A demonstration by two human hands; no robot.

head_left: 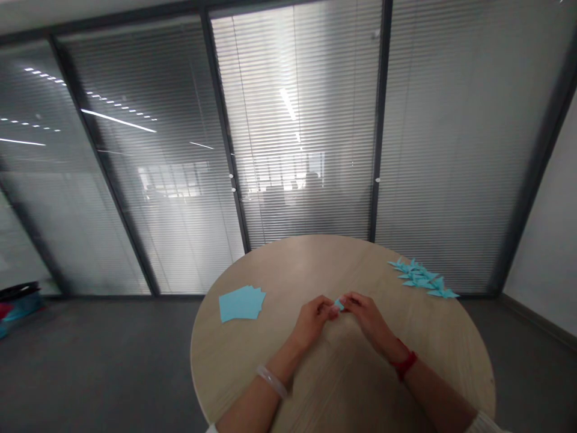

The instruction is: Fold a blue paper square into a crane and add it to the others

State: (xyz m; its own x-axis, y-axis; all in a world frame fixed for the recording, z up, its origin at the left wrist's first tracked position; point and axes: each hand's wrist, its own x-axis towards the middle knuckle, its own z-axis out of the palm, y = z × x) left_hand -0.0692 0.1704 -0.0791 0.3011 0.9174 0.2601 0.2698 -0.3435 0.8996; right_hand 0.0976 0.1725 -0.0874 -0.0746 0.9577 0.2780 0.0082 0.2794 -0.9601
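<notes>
Between my two hands, just above the middle of the round table, is a small folded piece of light blue paper (339,305). My left hand (314,319) pinches its left side with curled fingers. On the right side, my right hand (364,311) grips it with thumb and fingers. Most of the paper is hidden by the fingertips, so its folded shape does not show. A fanned stack of blue paper sheets (241,303) lies flat left of my left hand. Several folded blue paper cranes (419,276) lie in a cluster at the right back.
The round wooden table (315,258) has its curved edge on all sides of the work. Glass partitions with blinds (302,120) stand behind it. On the floor at far left is a dark-rimmed blue container (20,300); a white wall (545,228) rises at right.
</notes>
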